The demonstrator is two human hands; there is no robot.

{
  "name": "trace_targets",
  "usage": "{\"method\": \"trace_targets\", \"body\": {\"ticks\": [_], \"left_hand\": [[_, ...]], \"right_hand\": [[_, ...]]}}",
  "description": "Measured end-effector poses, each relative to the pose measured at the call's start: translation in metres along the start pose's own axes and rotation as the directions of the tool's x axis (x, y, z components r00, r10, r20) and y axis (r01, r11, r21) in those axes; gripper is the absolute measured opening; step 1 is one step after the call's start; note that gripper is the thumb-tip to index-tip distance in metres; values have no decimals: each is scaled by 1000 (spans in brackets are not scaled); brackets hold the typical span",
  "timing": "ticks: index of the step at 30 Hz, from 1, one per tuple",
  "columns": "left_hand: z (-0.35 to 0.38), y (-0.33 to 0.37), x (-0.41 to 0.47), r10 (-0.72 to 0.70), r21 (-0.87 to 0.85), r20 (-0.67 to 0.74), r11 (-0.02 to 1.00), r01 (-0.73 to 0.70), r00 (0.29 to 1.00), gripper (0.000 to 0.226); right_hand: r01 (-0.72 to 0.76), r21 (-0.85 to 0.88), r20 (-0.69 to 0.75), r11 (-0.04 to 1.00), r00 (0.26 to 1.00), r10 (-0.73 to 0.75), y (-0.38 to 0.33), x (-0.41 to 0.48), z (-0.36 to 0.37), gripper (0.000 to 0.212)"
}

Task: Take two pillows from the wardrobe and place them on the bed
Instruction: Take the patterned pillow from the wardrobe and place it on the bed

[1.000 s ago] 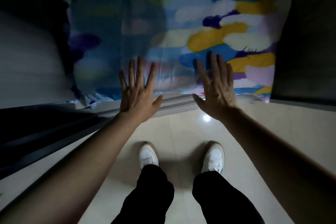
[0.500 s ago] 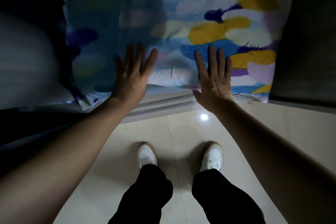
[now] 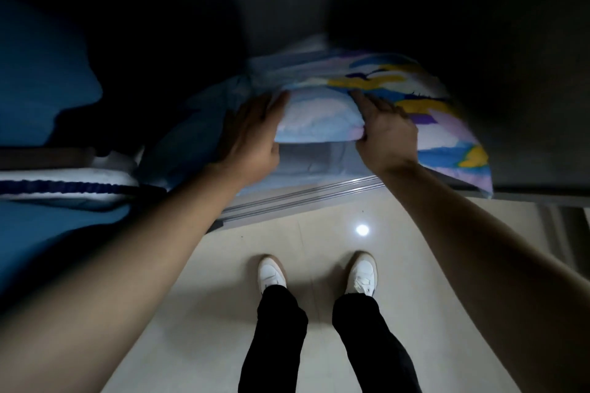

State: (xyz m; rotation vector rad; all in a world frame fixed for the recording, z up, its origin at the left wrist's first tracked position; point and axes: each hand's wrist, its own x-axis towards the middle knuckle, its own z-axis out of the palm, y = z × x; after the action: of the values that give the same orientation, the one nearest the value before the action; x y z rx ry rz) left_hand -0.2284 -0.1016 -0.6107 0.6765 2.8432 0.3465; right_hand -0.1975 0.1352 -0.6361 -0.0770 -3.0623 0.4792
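Nearest, two legs in black trousers end in a pair of white sneakers (image 3: 319,274) standing on the glossy cream tiled floor (image 3: 415,233), where a small bright light spot reflects just right of centre. Beyond the shoes runs the silver metal sliding-door track (image 3: 303,193) of the dark wardrobe (image 3: 526,73). Both bare forearms reach over the track to a soft pillow in a blue, white, yellow and purple feather-print cover (image 3: 319,115), which lies low in the wardrobe opening with its right corner hanging over the track. The left hand (image 3: 252,134) lies flat against the pillow's left side, fingers nearly straight and close together, pressing on the fabric rather than curled around it. The right hand (image 3: 386,131) grips the near edge of the pillow, thumb tucked under the fold and fingers over the top. To the left sits blue bedding with a white and navy edge (image 3: 64,185), dim and partly in shadow. The wardrobe interior behind the pillow is too dark to read.
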Motion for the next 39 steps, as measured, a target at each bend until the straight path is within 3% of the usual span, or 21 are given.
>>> {"method": "trace_targets", "body": {"ticks": [4,7,14,18,23,29,34,39], "left_hand": [[9,12,-29,-61,-80,110,994,70,992,97],[7,21,-43,-22,-134,71,991,31,997,83],[-57,74,-62,104,-156,19,983,-99,994,54],[-100,110,-88,140,-158,45,979,-131,989,53],[-147,145,-138,287,-108,-35,951,-289,957,49],[-197,183,-170,482,-64,-76,871,-486,873,51],[-217,219,-188,601,-36,-41,797,-602,798,48],[-233,279,-198,595,-145,47,799,-584,803,48]], "right_hand": [[23,30,93,999,995,-26,-14,-28,-32,68],[4,3,72,1000,997,-5,-17,-56,-51,71],[-192,19,226,981,957,183,-10,-106,-114,55],[-187,70,200,980,965,170,-15,-147,-159,55],[-195,84,93,977,978,187,-35,-209,-217,56],[-242,31,-40,970,969,243,-53,-267,-277,53],[-319,31,-64,947,945,321,-56,-319,-308,47],[-359,-9,-13,933,933,359,-41,-376,-370,46]]}}
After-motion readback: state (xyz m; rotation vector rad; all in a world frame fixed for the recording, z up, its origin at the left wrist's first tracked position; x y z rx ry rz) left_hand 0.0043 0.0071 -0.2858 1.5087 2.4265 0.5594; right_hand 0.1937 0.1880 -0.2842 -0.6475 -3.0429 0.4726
